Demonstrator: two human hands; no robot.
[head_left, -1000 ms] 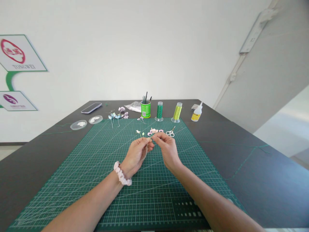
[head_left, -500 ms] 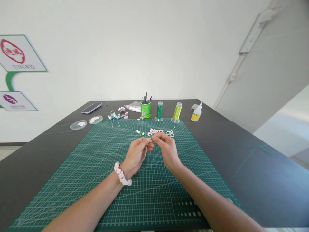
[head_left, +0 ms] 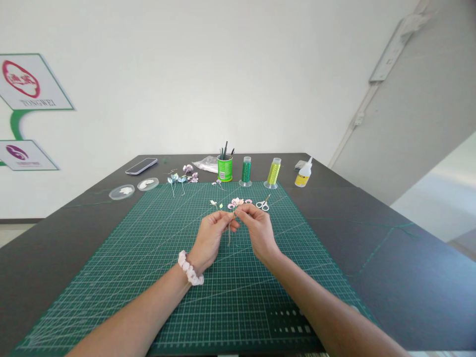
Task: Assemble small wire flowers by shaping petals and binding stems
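Over the green cutting mat [head_left: 148, 258], my two hands meet with fingertips almost touching. My left hand [head_left: 213, 233], a white scrunchie [head_left: 190, 268] at its wrist, pinches a thin stem whose pale tail [head_left: 229, 237] hangs below the fingers. My right hand [head_left: 258, 230] is closed in a pinch at the same spot; what lies between its fingertips is too small to make out. Just beyond the fingers are pink flowers [head_left: 237, 202]; whether they join the stem I cannot tell. Small leaves [head_left: 221, 206] and a white bud [head_left: 213, 203] show to their left.
White-handled scissors [head_left: 262, 205] lie right of the flowers. Behind stand a green tin of tools [head_left: 225, 169], a green thread spool [head_left: 246, 171], a yellow-green spool [head_left: 273, 173] and a glue bottle [head_left: 303, 174]. At left are blue flowers [head_left: 177, 179], shallow dishes [head_left: 122, 192] and a phone [head_left: 142, 166].
The pale tail under my left hand has swung right and now hangs nearly straight down. Both hands keep their pinch in almost the same place.
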